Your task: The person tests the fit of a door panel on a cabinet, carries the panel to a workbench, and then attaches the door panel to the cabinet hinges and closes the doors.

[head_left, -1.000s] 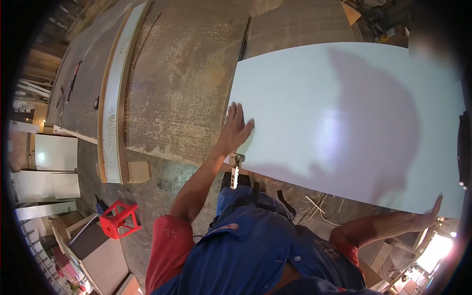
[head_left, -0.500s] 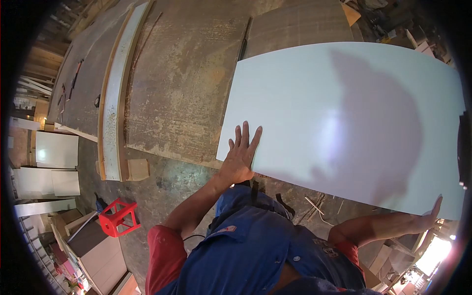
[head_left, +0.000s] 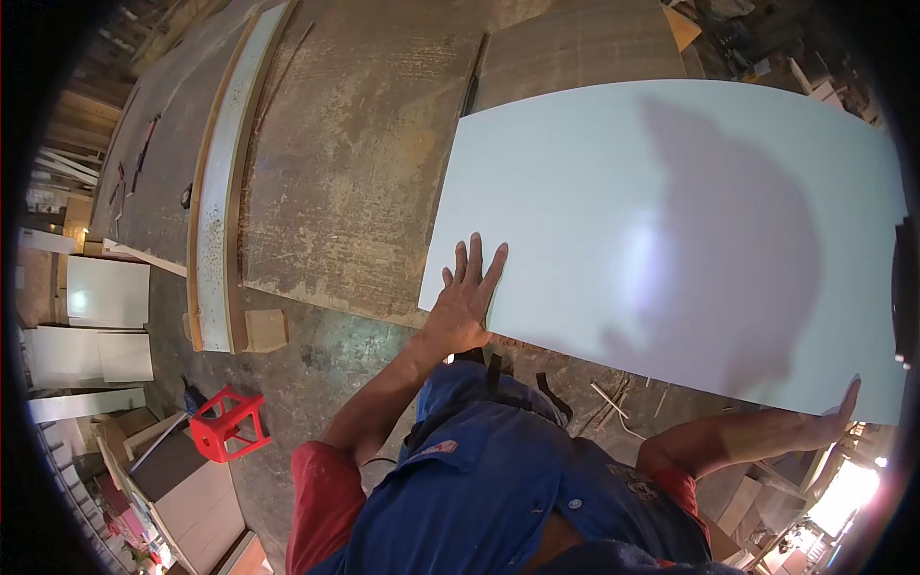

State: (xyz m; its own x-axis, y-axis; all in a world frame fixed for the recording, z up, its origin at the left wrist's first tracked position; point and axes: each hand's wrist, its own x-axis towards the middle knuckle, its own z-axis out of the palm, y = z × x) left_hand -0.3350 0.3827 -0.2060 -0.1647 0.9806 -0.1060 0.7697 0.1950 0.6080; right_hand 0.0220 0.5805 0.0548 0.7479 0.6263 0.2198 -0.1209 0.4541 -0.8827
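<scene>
Your left hand (head_left: pixel 463 311) lay open, fingers spread and pointing away from you, on the white panel (head_left: pixel 565 211)'s near-left corner. The panel lay flat on the worktable (head_left: pixel 335 182), long axis left to right. Your right hand (head_left: pixel 834 425) touched its near-right edge, fingers upward; its grip was unclear.

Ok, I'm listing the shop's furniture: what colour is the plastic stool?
The plastic stool is red, showing best in the head view.
</scene>
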